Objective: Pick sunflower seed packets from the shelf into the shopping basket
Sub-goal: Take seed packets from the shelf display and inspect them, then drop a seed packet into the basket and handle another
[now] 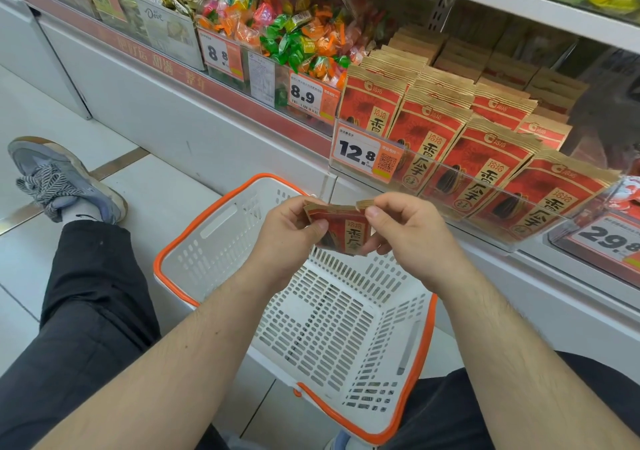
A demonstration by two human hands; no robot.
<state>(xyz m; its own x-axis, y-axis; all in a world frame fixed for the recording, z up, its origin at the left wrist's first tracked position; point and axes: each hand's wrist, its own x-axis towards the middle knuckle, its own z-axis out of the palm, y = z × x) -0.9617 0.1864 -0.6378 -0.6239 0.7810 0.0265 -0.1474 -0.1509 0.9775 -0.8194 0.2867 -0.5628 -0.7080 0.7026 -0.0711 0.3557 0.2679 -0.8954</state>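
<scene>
A red and brown sunflower seed packet (343, 229) hangs above the white shopping basket (214, 228), which has an orange rim and stands on the floor with nothing visible inside. My left hand (287, 238) pinches the packet's left edge. My right hand (405, 231) pinches its top right corner. Rows of the same sunflower seed packets (460, 138) stand on the shelf behind a clear plastic front, to the upper right of my hands.
Bins of wrapped candy (287, 30) fill the shelf to the left of the packets. Price tags (360, 153) hang along the shelf front. My left leg and grey shoe (65, 181) stretch over the tiled floor at the left. A white cabinet front runs under the shelf.
</scene>
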